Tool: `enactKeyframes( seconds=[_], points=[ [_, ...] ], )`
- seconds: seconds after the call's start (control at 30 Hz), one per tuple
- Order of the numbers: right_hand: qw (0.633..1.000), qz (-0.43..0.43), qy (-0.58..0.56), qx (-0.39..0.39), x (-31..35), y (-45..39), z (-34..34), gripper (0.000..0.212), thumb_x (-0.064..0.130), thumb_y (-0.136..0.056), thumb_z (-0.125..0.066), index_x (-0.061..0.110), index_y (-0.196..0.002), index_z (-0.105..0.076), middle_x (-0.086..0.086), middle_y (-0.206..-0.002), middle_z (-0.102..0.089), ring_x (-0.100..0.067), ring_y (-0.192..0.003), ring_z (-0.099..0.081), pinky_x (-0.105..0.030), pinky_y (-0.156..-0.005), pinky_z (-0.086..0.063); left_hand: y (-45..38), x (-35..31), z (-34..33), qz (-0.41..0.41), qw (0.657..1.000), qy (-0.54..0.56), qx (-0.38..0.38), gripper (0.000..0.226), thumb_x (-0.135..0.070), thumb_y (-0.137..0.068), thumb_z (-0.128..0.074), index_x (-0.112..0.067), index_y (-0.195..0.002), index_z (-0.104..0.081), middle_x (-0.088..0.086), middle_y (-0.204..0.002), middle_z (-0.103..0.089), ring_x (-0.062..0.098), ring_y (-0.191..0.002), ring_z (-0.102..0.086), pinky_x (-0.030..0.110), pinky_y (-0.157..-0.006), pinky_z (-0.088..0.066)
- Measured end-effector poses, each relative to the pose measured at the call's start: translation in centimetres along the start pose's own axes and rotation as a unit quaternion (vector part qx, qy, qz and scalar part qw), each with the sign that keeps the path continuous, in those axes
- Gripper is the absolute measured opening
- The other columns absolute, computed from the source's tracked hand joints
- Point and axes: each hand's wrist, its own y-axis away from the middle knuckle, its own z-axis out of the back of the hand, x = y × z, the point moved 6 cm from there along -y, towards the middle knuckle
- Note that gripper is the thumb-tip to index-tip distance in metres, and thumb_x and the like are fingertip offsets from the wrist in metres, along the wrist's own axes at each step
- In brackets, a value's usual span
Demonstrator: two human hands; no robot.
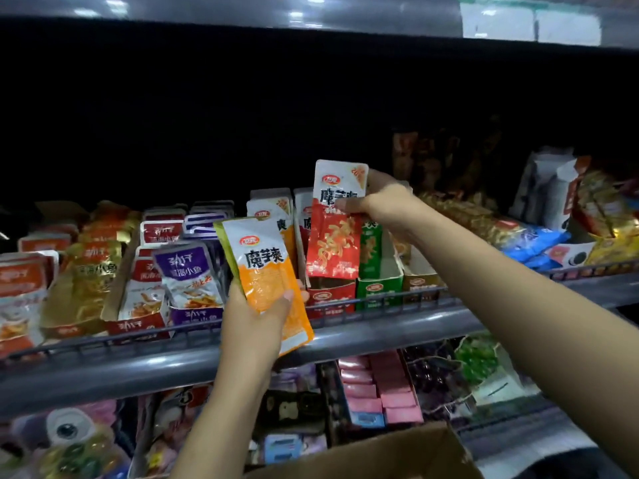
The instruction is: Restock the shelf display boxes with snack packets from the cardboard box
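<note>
Left hand [257,318]: grips stack of orange packets [268,271] by lower end, thumb across front, held tilted before shelf rail [397,331].
Right hand [377,202]: pinches red packet [333,233] at mid-height, upright, lower end over red display box [330,295].
Green display box [378,288]: just right of red one.
Cardboard box [397,454]: bottom edge of view, below shelf, flap visible.
Purple display box [195,314]: left of orange packets, stocked.
</note>
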Motion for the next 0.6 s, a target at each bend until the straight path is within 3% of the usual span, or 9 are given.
enactKeyframes(
  seconds=[0.07, 0.17, 0.27, 0.37, 0.47, 0.53, 0.6],
  points=[
    [0.999, 0.009, 0.049, -0.008, 0.2, -1.6, -0.6, 0.047, 0.017, -0.084, -0.071, 0.007, -0.125, -0.051, -0.01, -0.119, -0.064, -0.025, -0.104, -0.062, -0.042, -0.091, -0.052, -0.3, 0.1, 0.3, 0.02, 1.0, 0.0, 0.008, 0.031, -0.01, -0.087, -0.066, -0.031, -0.108, -0.055, 0.001, -0.104, -0.071, 0.021, -0.094, -0.069, 0.048, -0.089, -0.053],
    [0.992, 0.023, 0.127, 0.002, 0.4, -3.0, -1.8, 0.044, 0.021, -0.085, -0.069, 0.01, -0.123, -0.05, -0.008, -0.12, -0.063, -0.026, -0.108, -0.06, -0.041, -0.093, -0.05, -0.5, 0.5, 0.4, 0.057, 0.997, 0.046, 0.019, 0.026, -0.005, -0.088, -0.058, -0.024, -0.106, -0.059, 0.008, -0.101, -0.073, 0.029, -0.092, -0.07, 0.055, -0.088, -0.052],
    [0.99, 0.029, 0.135, -0.005, 0.3, -3.7, -2.4, 0.041, 0.023, -0.085, -0.069, 0.012, -0.119, -0.049, -0.007, -0.121, -0.062, -0.026, -0.109, -0.06, -0.042, -0.093, -0.05, -0.5, 0.7, 0.2, 0.088, 0.991, 0.097, 0.036, 0.027, -0.001, -0.09, -0.046, -0.014, -0.112, -0.057, 0.013, -0.098, -0.073, 0.03, -0.087, -0.072, 0.053, -0.083, -0.055],
    [0.993, 0.032, 0.112, -0.011, 0.6, -4.2, -2.3, 0.037, 0.022, -0.084, -0.07, 0.013, -0.114, -0.05, -0.008, -0.116, -0.064, -0.026, -0.104, -0.062, -0.045, -0.091, -0.051, -0.7, 0.9, 0.4, 0.093, 0.989, 0.106, 0.035, 0.027, -0.003, -0.091, -0.047, -0.017, -0.111, -0.057, 0.011, -0.097, -0.074, 0.029, -0.088, -0.072, 0.054, -0.084, -0.054],
    [0.987, 0.035, 0.152, 0.026, 0.5, -4.6, -2.8, 0.037, 0.019, -0.084, -0.071, 0.011, -0.115, -0.054, -0.007, -0.114, -0.064, -0.022, -0.102, -0.062, -0.035, -0.086, -0.051, -0.6, 0.6, 0.5, 0.091, 0.989, 0.108, 0.034, 0.028, -0.001, -0.091, -0.045, -0.019, -0.109, -0.057, 0.01, -0.095, -0.075, 0.028, -0.087, -0.072, 0.05, -0.082, -0.055],
    [0.981, 0.039, 0.186, 0.04, 0.0, -4.7, -3.1, 0.042, 0.018, -0.082, -0.073, 0.011, -0.119, -0.055, -0.007, -0.119, -0.063, -0.024, -0.108, -0.061, -0.032, -0.084, -0.049, -0.6, 0.5, 0.5, 0.09, 0.99, 0.107, 0.032, 0.027, -0.001, -0.091, -0.046, -0.019, -0.108, -0.057, 0.012, -0.096, -0.074, 0.028, -0.086, -0.072, 0.05, -0.082, -0.055],
    [0.964, 0.038, 0.261, 0.037, -0.8, -4.8, -3.2, 0.058, 0.022, -0.079, -0.076, 0.012, -0.13, -0.052, -0.007, -0.131, -0.056, -0.027, -0.121, -0.051, -0.033, -0.092, -0.045, -0.5, 0.4, 0.4, 0.089, 0.989, 0.112, 0.029, 0.027, -0.001, -0.091, -0.046, -0.019, -0.106, -0.057, 0.011, -0.095, -0.075, 0.027, -0.085, -0.073, 0.049, -0.081, -0.055]
  ],
)
